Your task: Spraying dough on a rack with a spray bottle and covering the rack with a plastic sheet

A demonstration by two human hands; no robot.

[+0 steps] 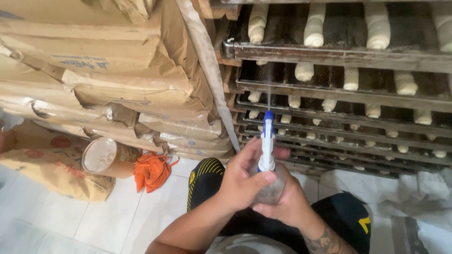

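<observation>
A clear spray bottle (272,190) with a white and blue trigger head (267,138) is held in front of me in both hands. My left hand (242,181) wraps the neck and trigger from the left. From below and the right, my right hand (289,202) cups the bottle's body. The nozzle points at a rack of dark baking trays (339,87) stacked close together, each carrying rows of pale raw dough rolls (313,28). A thin mist rises from the nozzle toward the trays.
Brown paper sacks (103,70) are piled high at the left. On the white tiled floor (117,216) lie a cardboard tub (106,157) on its side and an orange cloth (151,170). My knees in dark shorts (207,176) are below the hands.
</observation>
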